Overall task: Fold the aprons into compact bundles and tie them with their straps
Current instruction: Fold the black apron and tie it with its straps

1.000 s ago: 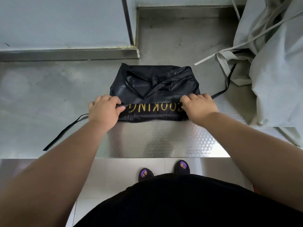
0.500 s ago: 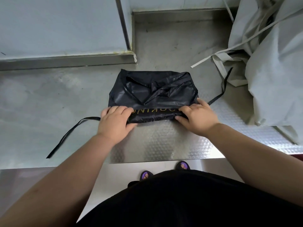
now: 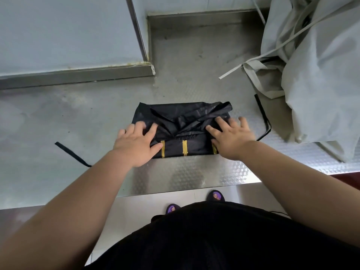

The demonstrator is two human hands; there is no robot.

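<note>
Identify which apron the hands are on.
The black apron with yellow stripes, in the middle: left hand and right hand press flat on it. The grey aprons lie heaped at the right, untouched.

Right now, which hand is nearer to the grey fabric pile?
Right. The right hand presses the right end of the black apron, on the side of the grey fabric pile; the left hand presses the far left end.

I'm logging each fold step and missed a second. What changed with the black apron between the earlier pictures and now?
The near edge of the black apron rolled another turn away from the person: the gold lettering is gone, gold stripes show. The left hand and right hand released their grip and now press flat, fingers spread. Straps still trail untied; grey apron pile unmoved.
</note>
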